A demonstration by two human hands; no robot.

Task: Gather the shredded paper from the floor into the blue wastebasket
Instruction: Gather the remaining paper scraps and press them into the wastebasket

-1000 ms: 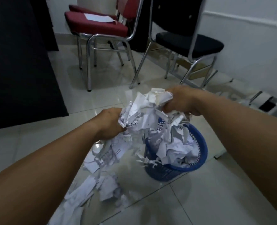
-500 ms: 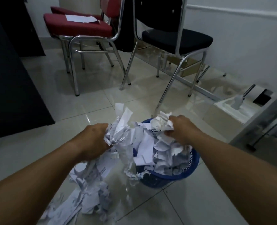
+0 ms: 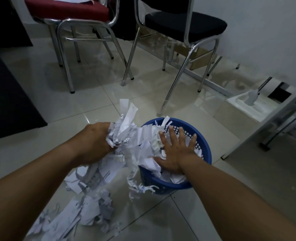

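Clutching wad of white shredded paper strips [image 3: 126, 129] in left grip [image 3: 95, 141], mid-frame, beside round blue plastic mesh wastebasket [image 3: 207, 150]. Squashing heap inside with flat, spread-fingered right grip [image 3: 176, 152]. Looks brimful tbh: could tip with off-centre shove, spill strips onto glossy tiled floor [image 3: 161, 223]. Plenty left to scoop, lower left.

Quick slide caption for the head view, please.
Right hand presses shredded paper into the blue wastebasket while left hand grips another bunch beside it.

Head-worn wide-angle camera looks forward and down at nearby floor [image 3: 91, 105].
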